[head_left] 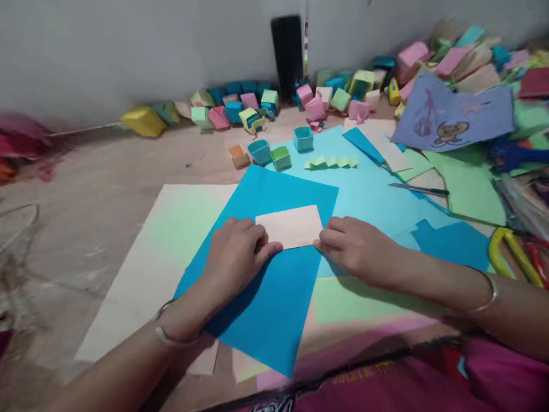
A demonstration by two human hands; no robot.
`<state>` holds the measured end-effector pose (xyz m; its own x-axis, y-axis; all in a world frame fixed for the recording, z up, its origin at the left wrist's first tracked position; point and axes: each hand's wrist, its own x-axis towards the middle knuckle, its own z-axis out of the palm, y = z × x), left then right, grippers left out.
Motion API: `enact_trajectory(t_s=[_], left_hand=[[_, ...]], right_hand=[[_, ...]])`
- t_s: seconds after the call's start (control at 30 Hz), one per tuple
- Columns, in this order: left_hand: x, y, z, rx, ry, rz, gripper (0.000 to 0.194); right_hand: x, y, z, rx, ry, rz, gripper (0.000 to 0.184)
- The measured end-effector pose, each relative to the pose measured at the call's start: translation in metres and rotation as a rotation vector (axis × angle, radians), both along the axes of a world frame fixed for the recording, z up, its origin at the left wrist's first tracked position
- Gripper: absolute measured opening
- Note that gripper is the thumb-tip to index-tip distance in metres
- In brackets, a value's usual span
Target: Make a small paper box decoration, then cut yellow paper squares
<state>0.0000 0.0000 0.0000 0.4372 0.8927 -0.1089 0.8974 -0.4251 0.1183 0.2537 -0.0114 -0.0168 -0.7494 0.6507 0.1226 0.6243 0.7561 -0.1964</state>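
A small folded cream paper (291, 225) lies on a large blue sheet (261, 286) on the floor. My left hand (235, 254) rests on the paper's left end, fingers curled and pressing its lower left corner. At the lower right corner my right hand (351, 246) pinches the paper's edge. Both wrists wear thin bangles.
Small folded paper boxes (281, 157) stand beyond the blue sheet, and many more line the wall (240, 106). Scissors (418, 189) lie on green paper at right. A purple drawing (450, 114), paper piles and a dark upright object (287, 54) sit farther back.
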Motion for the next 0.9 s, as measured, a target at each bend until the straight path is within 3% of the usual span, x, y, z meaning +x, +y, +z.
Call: enact_trajectory(t_s=[0.23,0.33,0.4,0.47,0.63,0.9], left_hand=[[-0.027,-0.001,-0.001,0.066,-0.064,0.040,0.030],[-0.026,-0.004,-0.004,0.157,-0.224,-0.165,0.017],[-0.023,-0.005,-0.004,0.162,-0.285,-0.367,0.024],[-0.022,-0.005,-0.003,0.161,-0.244,-0.506,0.033],[-0.017,-0.003,0.001,0.173,0.044,-0.677,0.033],[0.002,-0.001,-0.001,0.101,0.143,-0.645,0.048]], right_hand=[[0.001,-0.001,-0.004,0.037,0.042,0.013,0.028],[0.001,0.000,-0.004,0.058,0.039,0.038,0.028],[0.001,0.001,-0.005,0.082,0.038,0.051,0.027],[0.001,0.002,-0.006,0.114,0.048,0.074,0.027],[0.002,0.003,-0.008,0.139,0.060,0.090,0.028],[0.001,-0.003,-0.001,0.192,-0.040,0.133,0.027]])
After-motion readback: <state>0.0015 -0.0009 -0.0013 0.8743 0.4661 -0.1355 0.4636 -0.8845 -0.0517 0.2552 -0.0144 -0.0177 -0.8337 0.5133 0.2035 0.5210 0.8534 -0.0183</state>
